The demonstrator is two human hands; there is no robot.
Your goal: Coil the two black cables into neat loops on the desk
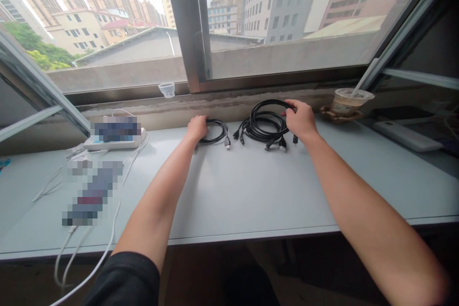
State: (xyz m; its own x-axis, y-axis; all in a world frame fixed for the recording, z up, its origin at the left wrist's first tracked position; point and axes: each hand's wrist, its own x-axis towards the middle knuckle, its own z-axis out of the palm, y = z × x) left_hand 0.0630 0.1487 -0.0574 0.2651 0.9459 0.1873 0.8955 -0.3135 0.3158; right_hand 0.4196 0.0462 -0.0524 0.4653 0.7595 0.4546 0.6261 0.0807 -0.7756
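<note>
Both my arms reach across a pale grey table (251,191) toward the window. My left hand (197,128) is closed on the left side of a small coiled black cable (217,131) that lies flat on the table. My right hand (301,119) grips the right side of a larger bundle of coiled black cables (263,122), whose upper loop is tilted up off the table. Several plugs of that bundle (274,142) rest on the table beside my right hand.
A white box (114,142) and white cables (89,244) lie at the left. A small clear cup (167,89) sits on the window ledge. A lidded drink cup with a straw (349,103) and a long white device (407,136) stand at the right.
</note>
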